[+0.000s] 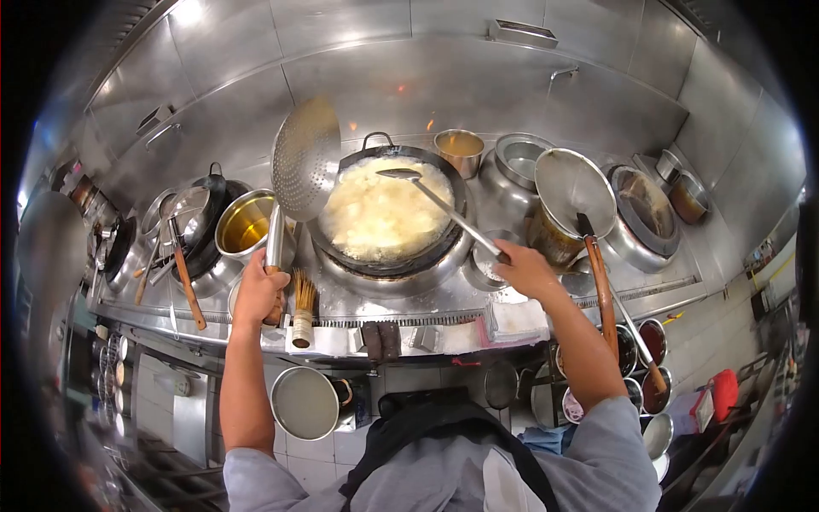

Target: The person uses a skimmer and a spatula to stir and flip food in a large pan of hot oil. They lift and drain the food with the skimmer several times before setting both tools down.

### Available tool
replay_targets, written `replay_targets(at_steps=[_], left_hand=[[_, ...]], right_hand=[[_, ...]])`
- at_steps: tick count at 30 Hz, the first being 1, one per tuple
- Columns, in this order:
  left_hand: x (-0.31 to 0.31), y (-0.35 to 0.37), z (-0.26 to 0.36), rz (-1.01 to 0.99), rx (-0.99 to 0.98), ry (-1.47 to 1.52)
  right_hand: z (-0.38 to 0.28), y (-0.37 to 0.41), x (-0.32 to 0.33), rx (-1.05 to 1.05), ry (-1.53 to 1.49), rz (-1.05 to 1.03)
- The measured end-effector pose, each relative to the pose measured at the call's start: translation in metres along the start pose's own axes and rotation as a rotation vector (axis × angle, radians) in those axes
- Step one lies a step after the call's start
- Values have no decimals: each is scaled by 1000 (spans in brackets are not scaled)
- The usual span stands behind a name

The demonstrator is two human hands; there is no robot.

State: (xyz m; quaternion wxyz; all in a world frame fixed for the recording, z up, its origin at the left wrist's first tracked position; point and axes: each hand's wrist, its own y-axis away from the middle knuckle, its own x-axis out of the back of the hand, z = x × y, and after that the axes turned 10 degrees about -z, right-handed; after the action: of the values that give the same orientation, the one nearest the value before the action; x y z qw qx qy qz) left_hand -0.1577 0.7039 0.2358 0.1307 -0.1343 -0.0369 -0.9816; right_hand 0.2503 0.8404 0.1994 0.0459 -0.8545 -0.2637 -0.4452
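Wok [461,198], just one in use by the hands, sits on the steel surface [350,305] straight ahead of the person, filled nearly to its rim with pale yellow froth [384,218]. The left hand [260,290], front-left of the wok, has its fingers wrapped around the handle of one large perforated skimmer [305,162], whose disc stands upright at the wok's left edge. The right hand [525,269], front-right of the wok, has its fingers closed around the handle of one ladle [399,173]; the ladle's head is over the froth, and whether it touches cannot be told.

One bamboo brush [304,303] lies front-left of the wok, just beside the left hand. Left of the wok is one pot of yellow oil [245,200]; behind it, slightly right, is one pot of brownish liquid [467,166]. Right of the wok, one round mesh strainer [576,194] rests over a stained pot [550,243], with two wooden-handled tools [601,294] nearby. White folded cloths [516,317] lie front-right of the wok, too closely stacked to count.
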Motion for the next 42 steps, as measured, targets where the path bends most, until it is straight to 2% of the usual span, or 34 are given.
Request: replay_targets(at_steps=[3,4,6,7,8,9,10,14,16,17,19,21,23,25,32,34,36,39,42], left_hand=[[4,-8,-7,39,-25,-192],[5,-13,-9,45,-26,-180],[7,-25,-13,77,24,-325],[4,-28,-11,129,-59,-464],[7,-41,-24,135,-57,-455],[11,-63,-48,184,-139,-588],[10,-71,-46,234,-221,-722],[-7,-87,-28,106,80,-647],[-11,-88,-30,98,70,-663],[-13,-87,-31,53,87,-573],[-14,-84,-33,10,103,-479],[-11,-78,-39,-79,187,-183],[-9,-71,-45,-78,194,-95],[-5,-65,-43,-130,239,-25],[-8,-50,-61,-53,137,-57],[-9,-42,-52,-68,157,-1],[-13,-34,-42,-7,150,99],[-13,-36,-45,-31,138,209],[-20,-36,-43,23,122,238]], right_hand=[[9,26,45,54,345,112],[-15,45,69,-33,425,87],[-14,55,98,-61,638,95],[-29,66,116,-98,722,77],[-34,70,129,-94,733,76],[-37,71,143,-81,828,61],[-44,71,154,-68,923,47],[-76,58,176,-133,974,-67],[-75,43,178,-17,897,-236],[-70,33,175,-16,902,-237],[-62,14,163,13,603,-486],[-71,7,141,-182,417,-565],[-46,-14,107,-34,431,-482],[-1,-52,62,316,560,-326],[-47,-87,-27,48,580,-188],[-57,-86,-38,56,624,-136],[-60,-84,-40,64,668,-87],[-60,-85,-35,86,674,-10],[-53,-80,-15,70,718,59]])
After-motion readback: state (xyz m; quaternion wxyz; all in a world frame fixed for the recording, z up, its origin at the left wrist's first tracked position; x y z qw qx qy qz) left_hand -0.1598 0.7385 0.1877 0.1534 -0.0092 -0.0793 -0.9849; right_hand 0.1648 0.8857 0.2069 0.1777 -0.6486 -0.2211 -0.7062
